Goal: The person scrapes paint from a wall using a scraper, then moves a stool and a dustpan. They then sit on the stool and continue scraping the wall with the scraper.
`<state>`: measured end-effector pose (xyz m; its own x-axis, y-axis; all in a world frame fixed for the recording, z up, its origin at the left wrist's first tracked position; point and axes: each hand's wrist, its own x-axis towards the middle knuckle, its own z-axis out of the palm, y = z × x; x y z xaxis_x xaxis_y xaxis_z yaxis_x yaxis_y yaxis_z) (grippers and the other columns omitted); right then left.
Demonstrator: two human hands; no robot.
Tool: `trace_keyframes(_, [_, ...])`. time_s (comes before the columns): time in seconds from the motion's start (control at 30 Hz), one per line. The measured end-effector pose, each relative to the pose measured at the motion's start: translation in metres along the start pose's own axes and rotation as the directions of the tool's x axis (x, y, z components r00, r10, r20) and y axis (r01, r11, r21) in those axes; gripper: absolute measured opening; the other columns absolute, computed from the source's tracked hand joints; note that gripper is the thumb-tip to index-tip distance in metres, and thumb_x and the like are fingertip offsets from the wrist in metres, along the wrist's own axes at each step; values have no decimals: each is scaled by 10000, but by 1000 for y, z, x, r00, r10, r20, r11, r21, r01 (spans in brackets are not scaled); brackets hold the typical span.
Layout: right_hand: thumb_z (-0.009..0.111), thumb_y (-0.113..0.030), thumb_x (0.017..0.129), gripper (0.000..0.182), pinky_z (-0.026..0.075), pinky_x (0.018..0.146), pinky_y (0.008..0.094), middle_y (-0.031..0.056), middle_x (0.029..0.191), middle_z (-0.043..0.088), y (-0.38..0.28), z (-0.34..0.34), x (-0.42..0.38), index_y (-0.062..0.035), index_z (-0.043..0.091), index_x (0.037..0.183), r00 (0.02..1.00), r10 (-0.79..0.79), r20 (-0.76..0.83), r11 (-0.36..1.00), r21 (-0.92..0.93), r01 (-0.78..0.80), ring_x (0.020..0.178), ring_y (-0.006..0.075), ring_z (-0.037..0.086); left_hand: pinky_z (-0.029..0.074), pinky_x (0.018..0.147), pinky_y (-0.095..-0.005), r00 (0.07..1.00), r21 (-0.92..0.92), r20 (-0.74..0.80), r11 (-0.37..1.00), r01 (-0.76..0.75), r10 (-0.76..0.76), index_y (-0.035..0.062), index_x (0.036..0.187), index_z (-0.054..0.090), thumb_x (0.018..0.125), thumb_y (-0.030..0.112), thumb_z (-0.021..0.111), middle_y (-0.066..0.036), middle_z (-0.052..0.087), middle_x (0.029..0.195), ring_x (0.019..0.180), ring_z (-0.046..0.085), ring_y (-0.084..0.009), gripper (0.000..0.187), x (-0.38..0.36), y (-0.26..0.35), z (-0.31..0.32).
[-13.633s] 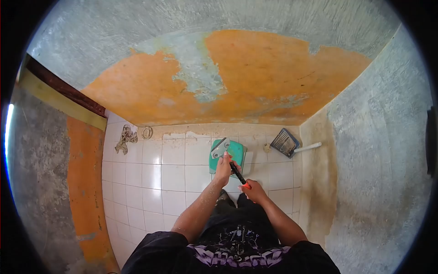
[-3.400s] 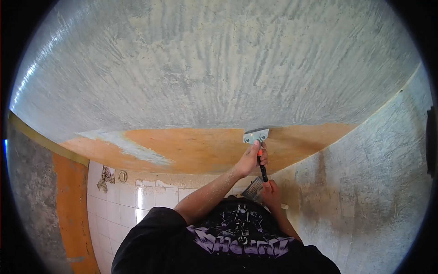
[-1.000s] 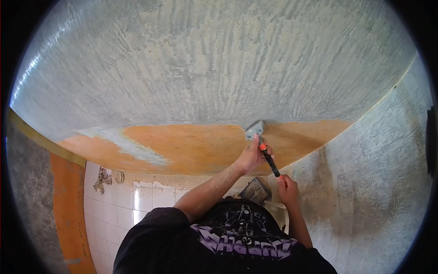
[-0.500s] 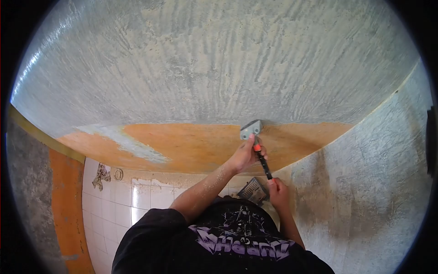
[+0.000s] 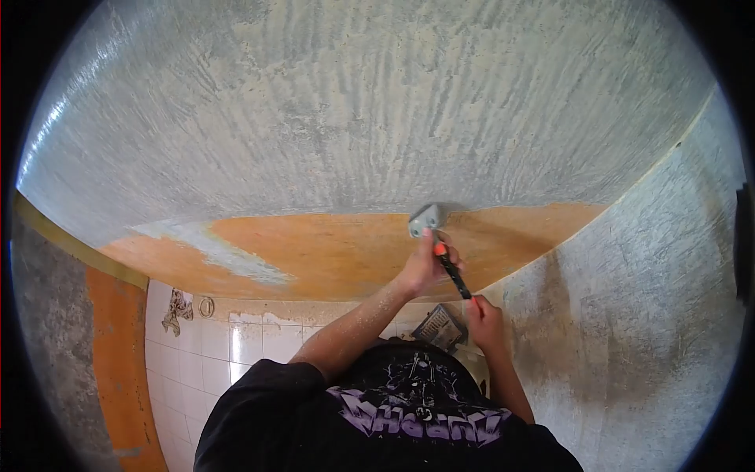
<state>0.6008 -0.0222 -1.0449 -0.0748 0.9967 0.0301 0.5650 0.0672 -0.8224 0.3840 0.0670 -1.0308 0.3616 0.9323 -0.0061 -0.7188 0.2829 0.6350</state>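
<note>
A paint scraper [image 5: 425, 221] with a wide metal head and a black and orange handle is pressed to the wall where orange paint [image 5: 338, 244] meets bare grey plaster [image 5: 338, 126]. My left hand [image 5: 423, 269] wraps the handle close below the head, its thumb laid up along the metal. Lower down, my right hand [image 5: 485, 321] grips the end of the same handle. The scraper's blade edge looks slightly blurred against the wall. Pale flecks of dust cling to my left forearm.
Behind the right hand, a dark printed object [image 5: 440, 329] lies on the floor. A dirty rag [image 5: 177, 309] and a ring-shaped roll [image 5: 206, 307] lie on the white tiles [image 5: 212, 342] at left. A stained grey wall [image 5: 598, 330] adjoins on the right.
The scraper's head has shifted slightly left and up along the paint edge. My right hand has risen a little with the handle; both hands keep their hold.
</note>
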Motion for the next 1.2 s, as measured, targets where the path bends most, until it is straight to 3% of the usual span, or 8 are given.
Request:
trace_keyframes(0.13, [610,-308,958,295,449,567,349,143,624,550,-8,2,-2,-18,650,923,999,2,-41,1000,7,-2,561,201,555,494,954,-456,998,14,64,1000,1,-2,107,985,479,1033,583,261,-94,573,912,963,619,-275,526,-4,6,-4])
trace_keyframes(0.23, [592,-291,969,285,414,546,334,91,609,511,-6,-5,-1,-14,647,939,999,-2,-32,1000,9,3,568,145,491,468,953,-465,975,2,-108,981,195,-194,118,1011,493,1035,585,216,-96,588,949,982,612,-283,543,1,-1,10])
trace_keyframes(0.47, [585,-289,973,287,389,527,321,82,584,477,-3,-1,-9,-11,634,921,997,46,-62,998,54,-43,558,111,448,482,961,-482,993,48,-30,992,117,-116,117,1013,494,1026,599,248,-101,591,956,1006,621,-284,542,-2,-2,0])
trace_keyframes(0.53, [602,-329,960,320,412,537,347,133,601,509,6,-5,-3,-17,637,903,999,28,-33,1000,9,-28,544,186,506,465,948,-498,975,53,-120,980,194,-187,126,992,489,1029,597,216,-95,589,945,991,607,-285,546,4,-10,11])
trace_keyframes(0.63, [612,-352,952,339,421,539,363,159,605,531,-7,1,3,-19,640,894,1000,10,-12,997,-70,-10,530,227,526,470,932,-499,996,-76,67,996,-45,51,132,976,481,1019,613,233,-88,574,919,962,599,-285,543,-1,-8,-4])
trace_keyframes(0.87, [613,-359,949,345,427,542,385,173,613,556,3,-9,0,-18,638,904,997,72,-5,997,-1,-72,539,274,552,481,895,-484,996,25,-63,997,71,-69,128,975,480,1012,625,237,-80,549,885,907,587,-284,554,-2,-1,14])
trace_keyframes(0.93, [611,-341,953,333,422,540,376,158,600,544,-14,-1,3,-13,639,902,999,35,11,999,-28,-35,537,236,543,483,902,-485,998,1,10,998,-60,60,125,978,484,1022,606,231,-87,556,895,914,596,-287,545,-1,-2,0])
trace_keyframes(1.2, [591,-315,969,321,410,546,346,114,591,508,1,16,-9,-8,635,886,996,88,21,991,96,-90,556,161,510,484,906,-479,996,24,-26,996,82,-82,116,992,471,1026,595,255,-80,527,855,889,606,-287,526,-9,3,2])
